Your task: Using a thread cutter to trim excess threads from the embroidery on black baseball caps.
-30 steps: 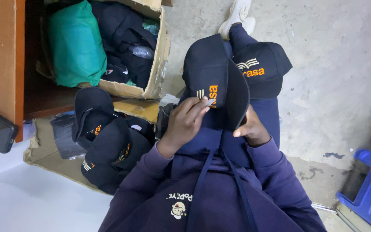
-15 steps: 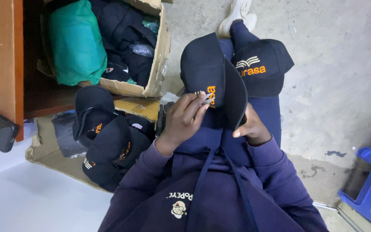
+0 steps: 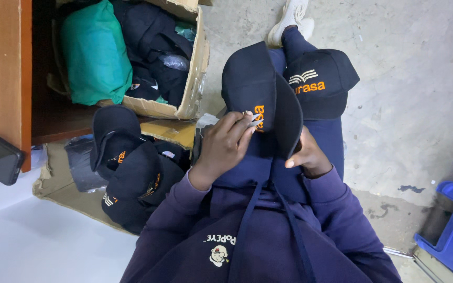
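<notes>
The left hand pinches small metal snips against the orange embroidery of a dark cap over the lap, while the right hand grips that cap's underside. The floor is bare grey concrete. At its left, a cardboard box holds dark caps and a green bag.

Right hand largely hidden behind the held cap; blue stool cut off at lower right.
</notes>
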